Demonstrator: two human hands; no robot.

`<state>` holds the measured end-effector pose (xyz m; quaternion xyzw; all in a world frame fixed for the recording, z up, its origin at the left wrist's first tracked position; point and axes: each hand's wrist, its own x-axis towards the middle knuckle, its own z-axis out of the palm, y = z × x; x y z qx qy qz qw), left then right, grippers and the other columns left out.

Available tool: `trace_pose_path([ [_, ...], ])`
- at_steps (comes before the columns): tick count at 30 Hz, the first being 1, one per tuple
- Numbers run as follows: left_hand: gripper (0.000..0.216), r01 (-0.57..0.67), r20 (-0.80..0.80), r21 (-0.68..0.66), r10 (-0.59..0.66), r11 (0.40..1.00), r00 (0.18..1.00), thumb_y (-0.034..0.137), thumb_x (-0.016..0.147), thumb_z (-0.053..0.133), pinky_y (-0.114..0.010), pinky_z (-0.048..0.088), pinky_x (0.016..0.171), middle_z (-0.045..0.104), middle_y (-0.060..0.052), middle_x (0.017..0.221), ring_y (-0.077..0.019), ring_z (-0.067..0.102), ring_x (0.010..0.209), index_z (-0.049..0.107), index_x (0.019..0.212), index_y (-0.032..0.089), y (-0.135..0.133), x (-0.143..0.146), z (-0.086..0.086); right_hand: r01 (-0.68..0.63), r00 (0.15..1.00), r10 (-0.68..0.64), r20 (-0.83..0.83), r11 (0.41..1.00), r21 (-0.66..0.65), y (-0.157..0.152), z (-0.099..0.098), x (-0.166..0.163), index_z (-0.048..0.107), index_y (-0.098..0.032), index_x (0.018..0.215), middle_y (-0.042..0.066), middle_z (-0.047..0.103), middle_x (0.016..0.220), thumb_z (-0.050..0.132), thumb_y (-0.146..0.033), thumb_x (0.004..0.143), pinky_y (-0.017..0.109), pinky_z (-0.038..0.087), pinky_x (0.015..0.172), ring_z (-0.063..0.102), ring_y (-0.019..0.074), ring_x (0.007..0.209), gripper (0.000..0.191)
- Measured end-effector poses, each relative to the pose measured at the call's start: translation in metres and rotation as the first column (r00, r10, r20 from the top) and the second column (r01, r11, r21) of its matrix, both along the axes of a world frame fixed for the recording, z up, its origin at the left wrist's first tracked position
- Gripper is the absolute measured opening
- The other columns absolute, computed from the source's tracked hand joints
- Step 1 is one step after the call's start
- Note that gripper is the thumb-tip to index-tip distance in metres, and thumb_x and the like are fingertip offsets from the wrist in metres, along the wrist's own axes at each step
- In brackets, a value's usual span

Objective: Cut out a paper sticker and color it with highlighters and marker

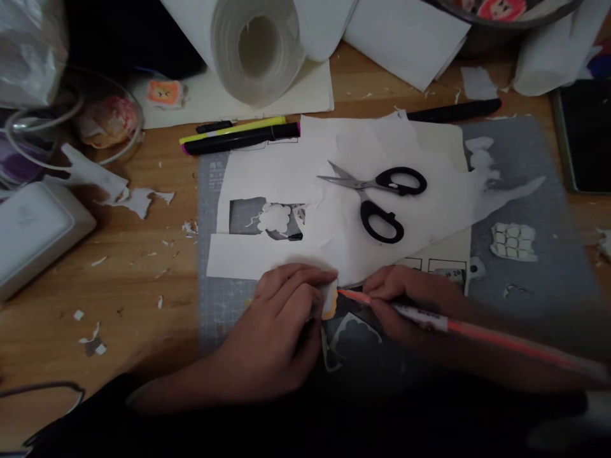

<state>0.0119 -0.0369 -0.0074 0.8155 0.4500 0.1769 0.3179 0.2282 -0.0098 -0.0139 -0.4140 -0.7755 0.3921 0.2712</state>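
My left hand (291,318) is closed on a small white paper cutout (329,301) with a scalloped, orange-coloured edge. In my right hand (405,296) is an orange marker (496,341), its tip touching or very near the cutout's right edge. Beneath the hands lies a grey cutting mat (554,191). Just below the cutout rest curved paper offcuts (356,337). Ahead of both hands, black-handled scissors (377,184) lie partly spread on white paper sheets (272,172). A flower-shaped white cutout (274,218) sits in a cut-out window of the paper.
Black and yellow markers (241,135) lie at the mat's top left, another black pen (453,111) at its top right. A tape roll (258,51) stands at the back. A white box (42,235) is at left, a phone (585,137) at right. Paper scraps (138,197) litter the wooden table.
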Motion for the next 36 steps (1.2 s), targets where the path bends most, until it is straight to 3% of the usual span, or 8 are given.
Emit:
trace_pose_path([
  [22, 0.024, 0.008, 0.004, -0.012, -0.008, 1.000, 1.000, 0.003, 0.074, 0.050, -0.042, 0.039, 0.093, 0.056, -0.007, 0.119, -0.0225, 0.045, 0.115, 0.038, 0.085, 0.020, 0.001, 0.001, -0.001, -0.059, 0.997, 0.059, -0.039, 0.998, 0.006, -0.001, -0.004, 0.000, 0.051, -0.023, 0.076, -0.001, 0.064, 0.069, 0.051, -0.017, 0.078, 0.023, 0.047, 0.053, 0.061, 0.0127, 0.060, 0.006],
  [25, 0.024, 0.007, 0.005, -0.007, -0.007, 1.000, 1.000, 0.003, 0.074, 0.050, -0.044, 0.040, 0.092, 0.057, -0.007, 0.119, -0.0236, 0.046, 0.114, 0.038, 0.085, 0.021, 0.001, 0.001, 0.000, -0.125, 0.991, 0.125, -0.055, 0.992, 0.006, 0.000, -0.003, 0.000, 0.049, -0.023, 0.076, -0.001, 0.063, 0.069, 0.052, -0.017, 0.076, 0.024, 0.048, 0.054, 0.061, 0.0129, 0.060, 0.006],
  [30, 0.023, 0.004, 0.005, 0.000, -0.004, 1.000, 1.000, 0.003, 0.073, 0.049, -0.044, 0.041, 0.091, 0.058, -0.008, 0.118, -0.0242, 0.048, 0.114, 0.039, 0.084, 0.021, 0.001, 0.001, 0.001, -0.083, 0.996, 0.082, -0.043, 0.996, -0.026, 0.005, 0.005, -0.001, 0.049, -0.023, 0.075, 0.001, 0.064, 0.068, 0.050, -0.019, 0.079, 0.024, 0.050, 0.053, 0.063, 0.0142, 0.060, 0.006],
  [34, 0.023, -0.004, 0.000, 0.015, 0.004, 1.000, 1.000, 0.004, 0.072, 0.049, -0.044, 0.042, 0.091, 0.059, -0.008, 0.117, -0.0242, 0.050, 0.113, 0.040, 0.084, 0.021, 0.001, 0.002, 0.000, -0.193, 0.981, 0.192, -0.028, 0.980, -0.040, 0.008, 0.012, 0.000, 0.050, -0.023, 0.077, 0.002, 0.066, 0.070, 0.051, -0.014, 0.077, 0.024, 0.052, 0.057, 0.065, 0.0144, 0.064, 0.009],
  [36, 0.023, -0.005, -0.001, 0.018, 0.005, 1.000, 1.000, 0.003, 0.071, 0.050, -0.043, 0.042, 0.091, 0.059, -0.008, 0.117, -0.0243, 0.050, 0.113, 0.040, 0.083, 0.021, 0.002, 0.002, -0.001, -0.137, 0.990, 0.137, -0.026, 0.990, -0.023, 0.008, 0.012, 0.000, 0.050, -0.022, 0.076, 0.002, 0.066, 0.070, 0.051, -0.015, 0.077, 0.024, 0.052, 0.056, 0.065, 0.0143, 0.062, 0.008],
])
